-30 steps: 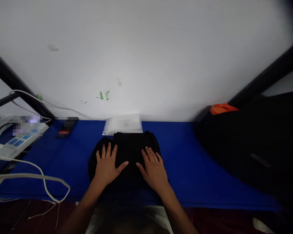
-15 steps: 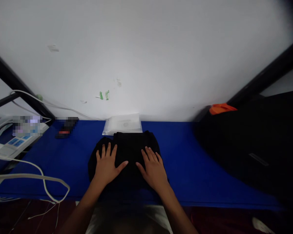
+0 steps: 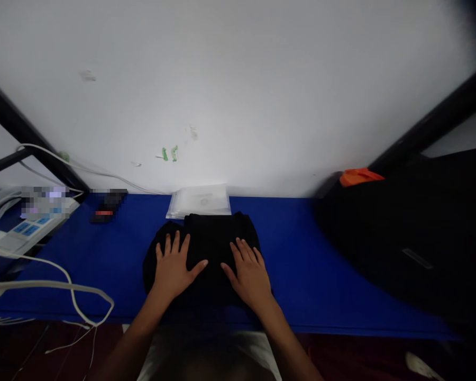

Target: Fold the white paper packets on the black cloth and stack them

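A black piece of folded cloth [image 3: 213, 238], perhaps a garment, lies on the blue tabletop [image 3: 293, 254] in front of me; its exact kind is too dark to make out. My left hand [image 3: 174, 270] rests flat on its left part, fingers spread and thumb pointing inward. On the right part lies my right hand [image 3: 250, 272], also flat with the fingers stretched out. Neither hand grips anything. Just behind the cloth, against the wall, is a stack of clear plastic sleeves [image 3: 200, 201], partly covered by the cloth's far edge.
A white power strip [image 3: 27, 233] with cables [image 3: 73, 288] occupies the left end. Near it lies a dark, pixelated object [image 3: 109, 206]. On the right stands a large black bag [image 3: 400, 227] with an orange piece [image 3: 360, 177] on top. Black frame bars [image 3: 436, 119] flank the white wall.
Nearly nothing differs. Both hands stay flat on the black cloth, and the view has shifted very slightly.
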A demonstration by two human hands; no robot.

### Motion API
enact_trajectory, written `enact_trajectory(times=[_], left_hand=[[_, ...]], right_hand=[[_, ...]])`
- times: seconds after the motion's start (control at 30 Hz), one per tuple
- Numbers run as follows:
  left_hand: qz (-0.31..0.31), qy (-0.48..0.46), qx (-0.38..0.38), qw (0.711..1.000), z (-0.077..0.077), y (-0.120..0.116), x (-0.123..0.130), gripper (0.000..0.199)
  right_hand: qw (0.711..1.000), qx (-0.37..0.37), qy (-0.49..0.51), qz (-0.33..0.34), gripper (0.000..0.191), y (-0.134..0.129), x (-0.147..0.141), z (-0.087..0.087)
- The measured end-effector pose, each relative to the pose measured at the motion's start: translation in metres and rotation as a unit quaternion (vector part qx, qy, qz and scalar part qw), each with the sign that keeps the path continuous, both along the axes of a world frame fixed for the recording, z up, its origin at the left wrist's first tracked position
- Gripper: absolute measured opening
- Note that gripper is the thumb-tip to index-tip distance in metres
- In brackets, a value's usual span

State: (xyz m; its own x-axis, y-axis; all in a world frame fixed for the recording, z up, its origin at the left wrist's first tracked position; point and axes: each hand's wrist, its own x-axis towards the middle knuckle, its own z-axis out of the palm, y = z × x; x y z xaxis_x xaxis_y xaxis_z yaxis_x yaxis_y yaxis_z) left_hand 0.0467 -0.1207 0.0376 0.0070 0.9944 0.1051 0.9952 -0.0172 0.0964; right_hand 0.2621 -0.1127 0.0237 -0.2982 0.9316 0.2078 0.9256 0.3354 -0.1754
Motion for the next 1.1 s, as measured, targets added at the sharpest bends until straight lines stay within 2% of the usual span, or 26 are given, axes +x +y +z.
enact_trajectory(times=[0.33, 0.53, 0.67, 0.77, 0.87, 1.0, 1.1], left_hand=[[-0.024, -0.018, 0.031, 0.999, -0.009, -0.014, 0.005, 0.082], [-0.07, -0.058, 0.034, 0.995, -0.012, -0.018, -0.005, 0.082], [-0.141, -0.111, 0.033, 0.983, -0.005, -0.028, -0.018, 0.08], [-0.233, -0.154, 0.025, 0.96, 0.004, -0.041, -0.03, 0.065], [-0.308, -0.172, -0.015, 0.936, 0.01, -0.054, -0.043, 0.05], [-0.315, -0.187, -0.039, 0.929, 0.011, -0.064, -0.059, 0.021], [-0.297, -0.212, -0.018, 0.931, 0.016, -0.065, -0.066, 0.012]], right_hand=[[1.0, 0.011, -0.019, 0.004, 0.063, -0.007, 0.014, -0.007], [1.0, 0.012, -0.006, 0.003, 0.061, -0.01, 0.017, -0.008], [1.0, 0.01, 0.02, 0.014, 0.058, -0.01, 0.022, -0.004], [0.995, -0.018, 0.064, 0.079, 0.051, -0.015, 0.035, 0.007], [0.983, -0.069, 0.103, 0.136, 0.052, -0.029, 0.055, 0.021], [0.974, -0.133, 0.108, 0.149, 0.048, -0.048, 0.079, 0.032], [0.97, -0.165, 0.118, 0.138, 0.025, -0.056, 0.088, 0.035]])
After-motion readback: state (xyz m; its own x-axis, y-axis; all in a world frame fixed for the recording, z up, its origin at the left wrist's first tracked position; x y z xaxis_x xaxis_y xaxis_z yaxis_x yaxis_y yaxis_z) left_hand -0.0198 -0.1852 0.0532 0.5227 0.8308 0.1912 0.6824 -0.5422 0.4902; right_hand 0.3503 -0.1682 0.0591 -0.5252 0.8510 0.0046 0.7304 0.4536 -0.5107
